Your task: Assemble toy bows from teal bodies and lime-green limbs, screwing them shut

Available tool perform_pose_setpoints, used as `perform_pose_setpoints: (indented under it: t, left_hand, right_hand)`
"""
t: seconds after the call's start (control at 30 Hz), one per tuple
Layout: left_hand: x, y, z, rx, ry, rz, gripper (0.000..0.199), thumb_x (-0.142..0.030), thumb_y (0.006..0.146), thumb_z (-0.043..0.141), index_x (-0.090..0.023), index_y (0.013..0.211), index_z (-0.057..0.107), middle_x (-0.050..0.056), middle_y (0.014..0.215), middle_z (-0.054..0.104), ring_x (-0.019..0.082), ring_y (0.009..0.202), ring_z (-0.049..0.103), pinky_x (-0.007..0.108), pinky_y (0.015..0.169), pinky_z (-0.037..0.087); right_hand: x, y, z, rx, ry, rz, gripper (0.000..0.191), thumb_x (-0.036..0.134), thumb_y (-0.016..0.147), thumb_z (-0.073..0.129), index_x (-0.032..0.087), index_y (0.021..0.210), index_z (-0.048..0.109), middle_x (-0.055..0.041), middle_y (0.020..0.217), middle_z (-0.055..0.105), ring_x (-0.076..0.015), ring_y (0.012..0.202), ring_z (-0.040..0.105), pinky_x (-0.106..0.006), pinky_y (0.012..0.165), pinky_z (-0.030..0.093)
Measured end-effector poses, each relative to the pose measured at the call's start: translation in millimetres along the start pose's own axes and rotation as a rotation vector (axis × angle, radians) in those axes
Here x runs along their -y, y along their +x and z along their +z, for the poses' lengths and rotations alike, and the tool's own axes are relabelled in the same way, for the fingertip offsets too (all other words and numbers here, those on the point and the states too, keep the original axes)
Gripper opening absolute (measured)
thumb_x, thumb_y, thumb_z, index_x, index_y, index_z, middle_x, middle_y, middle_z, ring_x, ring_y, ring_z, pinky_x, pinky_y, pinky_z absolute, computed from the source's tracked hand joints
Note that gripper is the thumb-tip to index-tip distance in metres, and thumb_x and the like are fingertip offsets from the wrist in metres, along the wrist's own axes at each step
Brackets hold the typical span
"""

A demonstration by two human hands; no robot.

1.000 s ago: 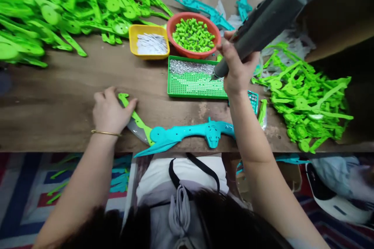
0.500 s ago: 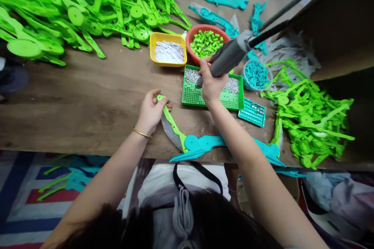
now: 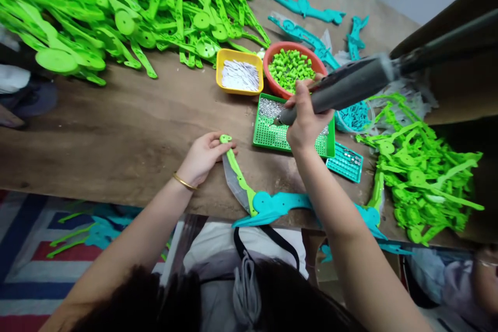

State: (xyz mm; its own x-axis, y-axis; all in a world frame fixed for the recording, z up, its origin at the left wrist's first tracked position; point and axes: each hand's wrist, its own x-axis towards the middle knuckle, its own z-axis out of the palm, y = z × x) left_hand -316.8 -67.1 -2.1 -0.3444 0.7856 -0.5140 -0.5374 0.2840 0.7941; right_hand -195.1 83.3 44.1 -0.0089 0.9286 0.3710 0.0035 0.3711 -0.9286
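Observation:
My left hand [image 3: 204,158] pinches the upper end of a light green plastic arm [image 3: 241,179] with a clear blade-shaped piece along its side. That arm joins a teal plastic body [image 3: 282,203] lying along the table's near edge, partly hidden under my right forearm. In my right hand [image 3: 305,124] is a grey electric screwdriver [image 3: 350,85], its fingers wrapped around the front part. The screwdriver leans, with its tip low over a green perforated tray [image 3: 268,139] of small silver screws. I cannot tell whether a screw sits on the tip.
Behind the tray stand a yellow tub [image 3: 221,88] of white strips and a red bowl [image 3: 274,85] of green pieces. A small teal tray [image 3: 344,166] and a clear tub of teal pieces [image 3: 355,116] are at right. Green parts [image 3: 424,176] pile up right and far left.
The screwdriver has tilted closer to level, its tip staying over the tray. My left hand keeps its pinch on the green arm. The whole view has shifted slightly.

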Motion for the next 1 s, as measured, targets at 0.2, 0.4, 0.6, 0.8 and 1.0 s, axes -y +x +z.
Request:
perform_pose_setpoints:
  t: [0.2, 0.4, 0.6, 0.8, 1.0]
  left_hand:
    - [16.7, 7.4, 17.1, 0.047, -0.085, 0.034, 0.046, -0.028, 0.052, 0.087, -0.013, 0.087, 0.062, 0.002, 0.072, 0.072, 0.016, 0.065, 0.068, 0.028, 0.068, 0.055]
    - [16.1, 9.6, 17.1, 0.046, -0.087, 0.060, 0.049, -0.032, 0.047, 0.090, -0.013, 0.082, 0.062, 0.000, 0.066, 0.070, 0.013, 0.061, 0.063, 0.023, 0.061, 0.048]
    - [16.8, 8.6, 17.1, 0.060, -0.086, 0.074, 0.052, -0.034, 0.044, 0.091, -0.015, 0.082, 0.061, -0.002, 0.063, 0.067, 0.013, 0.059, 0.060, 0.024, 0.060, 0.046]
    - [19.1, 9.9, 17.4, 0.066, -0.076, 0.109, 0.049, -0.034, 0.047, 0.090, -0.015, 0.081, 0.061, -0.001, 0.066, 0.069, 0.013, 0.062, 0.061, 0.024, 0.062, 0.047]
    - [16.2, 5.6, 15.6, -0.069, -0.188, 0.116, 0.047, -0.030, 0.056, 0.083, -0.014, 0.096, 0.064, 0.002, 0.084, 0.071, 0.014, 0.073, 0.065, 0.025, 0.070, 0.051]
  right_hand:
    - [24.2, -40.1, 30.5, 0.174, 0.073, -0.047, 0.021, 0.038, 0.088, 0.056, 0.022, 0.099, 0.061, -0.0019, 0.088, 0.064, -0.0105, 0.061, 0.061, -0.032, 0.066, 0.058]
    - [20.4, -58.8, 46.6, 0.234, 0.113, -0.035, 0.023, 0.045, 0.083, 0.062, 0.023, 0.084, 0.061, 0.0037, 0.066, 0.056, -0.0093, 0.054, 0.056, -0.029, 0.061, 0.057]
    - [3.3, -64.1, 45.4, 0.251, 0.118, -0.039, 0.026, 0.046, 0.080, 0.066, 0.024, 0.091, 0.058, 0.0047, 0.072, 0.058, -0.0083, 0.056, 0.056, -0.028, 0.060, 0.055]
    - [4.9, -63.0, 45.8, 0.230, 0.108, -0.006, 0.031, 0.050, 0.078, 0.068, 0.023, 0.090, 0.059, 0.0035, 0.074, 0.058, -0.0079, 0.054, 0.055, -0.027, 0.055, 0.051]
    - [34.2, -1.5, 9.6, 0.052, 0.059, -0.200, 0.020, 0.039, 0.084, 0.058, 0.024, 0.095, 0.057, -0.0016, 0.098, 0.061, -0.0119, 0.082, 0.068, -0.030, 0.081, 0.057]
